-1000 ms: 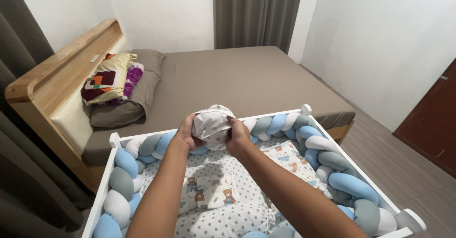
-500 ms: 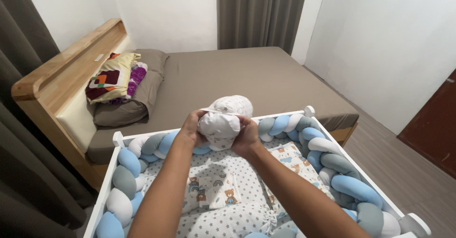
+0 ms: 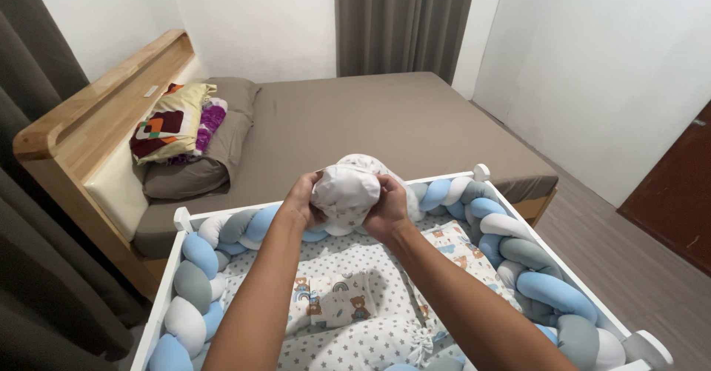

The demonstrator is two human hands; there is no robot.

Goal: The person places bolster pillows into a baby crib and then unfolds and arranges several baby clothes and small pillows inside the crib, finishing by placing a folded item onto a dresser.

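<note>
**Soft bundle held over crib, both hands gripping**

Bed [image 3: 385,119]: large, brown sheet, wooden headboard at left. Carries a stack of pillows [image 3: 185,138] near the headboard, top one patterned in yellow, red and purple.

Crib [image 3: 181,219]: white frame, set against the near edge of the bed. Lined inside with a braided bumper [image 3: 518,252] in blue, grey and white strands. Floored with a star-print mattress sheet [image 3: 355,256]. Holds a small bear-print pillow [image 3: 337,304] near the middle and a second bear-print piece along the right side.

Bundle [image 3: 346,189]: white fabric, faintly dotted, balled up. Held in the air above the far end of the crib, just over the bumper, between the two hands.

Left hand [image 3: 300,204]: closed on the bundle's left side, fingers curled round it.

Right hand [image 3: 386,208]: closed on the bundle's right side, thumb over the top.

Handling, judged from appearance: light, soft, fully compressible, not fragile. Likely to unroll or sag if released on one side. Best taken from both sides at mid-height, or by a firm pinch of gathered folds. Slight slip expected on smooth cloth.
</note>
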